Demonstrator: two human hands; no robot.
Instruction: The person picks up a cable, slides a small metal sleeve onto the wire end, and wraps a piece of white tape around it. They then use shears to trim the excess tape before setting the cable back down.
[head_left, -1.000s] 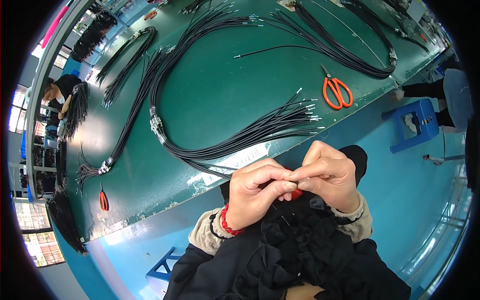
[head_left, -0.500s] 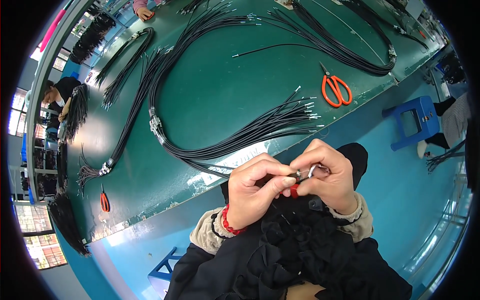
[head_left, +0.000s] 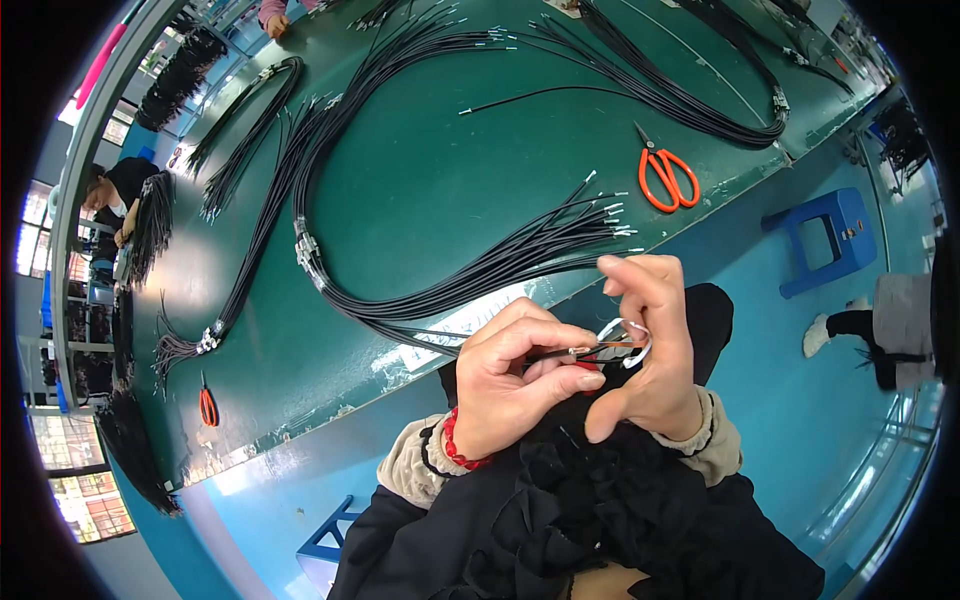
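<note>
Left hand [head_left: 510,385] is pinching a thin cable end [head_left: 560,353]; right hand [head_left: 655,350] is gripping a clear tape loop [head_left: 622,342] over the green bench [head_left: 420,180].

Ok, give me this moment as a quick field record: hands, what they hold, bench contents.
left hand: pinches a thin black wire near its metal tip, red bead bracelet on the wrist
right hand: fingers curled around a small white ring-shaped piece, meeting the wire tip
bench: green top, along the far edge of the lap
nearest bundle: black wire harness, fanned metal-tipped ends pointing right
scissors: orange handles, lying shut near the bench edge
small cutters: orange grips, left end of bench
stool: blue, on the blue floor
</note>
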